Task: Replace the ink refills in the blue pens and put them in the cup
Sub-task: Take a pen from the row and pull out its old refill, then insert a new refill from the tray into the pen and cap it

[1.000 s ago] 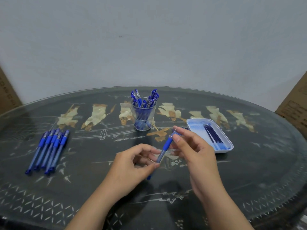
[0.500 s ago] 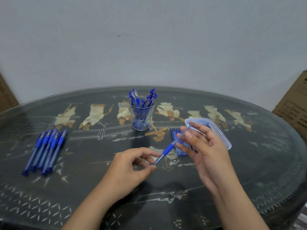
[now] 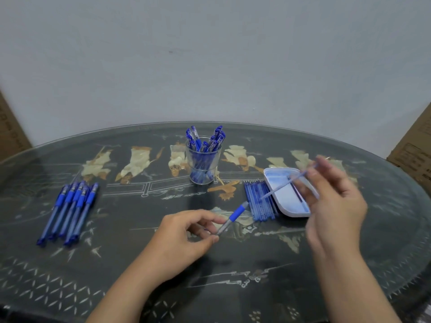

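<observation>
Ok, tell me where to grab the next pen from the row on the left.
Take the rightmost pen, pinching its clear barrel from the right. The neighbouring pens lie tight against its left side, while its right side is free.

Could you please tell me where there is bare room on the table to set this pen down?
Bare table lies between the row of pens and the left hand, and between that hand and the cup. It is crowded right of the cup: refill pile, tray, right hand.
</observation>
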Motion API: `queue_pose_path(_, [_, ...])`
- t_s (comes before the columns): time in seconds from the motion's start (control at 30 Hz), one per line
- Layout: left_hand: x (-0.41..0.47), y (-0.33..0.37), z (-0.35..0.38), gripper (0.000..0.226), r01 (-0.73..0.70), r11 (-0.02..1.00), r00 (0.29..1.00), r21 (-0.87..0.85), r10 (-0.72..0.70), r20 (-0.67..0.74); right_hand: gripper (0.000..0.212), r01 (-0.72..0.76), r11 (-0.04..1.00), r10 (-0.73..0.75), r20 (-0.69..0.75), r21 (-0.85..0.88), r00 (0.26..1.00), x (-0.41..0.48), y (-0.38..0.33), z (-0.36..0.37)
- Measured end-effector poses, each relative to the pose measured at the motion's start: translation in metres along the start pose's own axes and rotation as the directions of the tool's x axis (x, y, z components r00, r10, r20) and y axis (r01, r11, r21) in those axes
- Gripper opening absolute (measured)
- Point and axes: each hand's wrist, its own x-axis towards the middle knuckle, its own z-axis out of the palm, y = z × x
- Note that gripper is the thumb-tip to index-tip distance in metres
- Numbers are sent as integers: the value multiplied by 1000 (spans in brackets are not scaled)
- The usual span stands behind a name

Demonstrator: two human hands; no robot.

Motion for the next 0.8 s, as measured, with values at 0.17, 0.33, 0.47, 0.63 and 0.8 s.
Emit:
queue_pose_path(0.17, [5, -11, -12, 37, -5, 989, 962, -150, -36, -271, 28, -14, 964, 58, 158, -266, 986, 39, 3, 13])
queue_pose_path(0.33, [13, -24, -9, 33, -41, 955, 844, -292, -123, -522, 25, -70, 731, 388, 329, -678, 861, 52, 62, 30])
queue_pose_path(0.47, [16, -29, -3, 34, -46, 953, 822, -299, -134, -554, 20, -21, 639, 420, 326, -769, 847, 72, 86, 28])
queue_pose_path(0.63, [16, -34, 0, 36, -28, 957, 820, -289, -144, -555, 14, 72, 508, 450, 336, -858, 827, 84, 94, 34])
queue_pose_path(0.8, [18, -37, 0, 34, -24, 953, 818, -303, -156, -554, 7, 165, 388, 435, 338, -907, 834, 89, 102, 39])
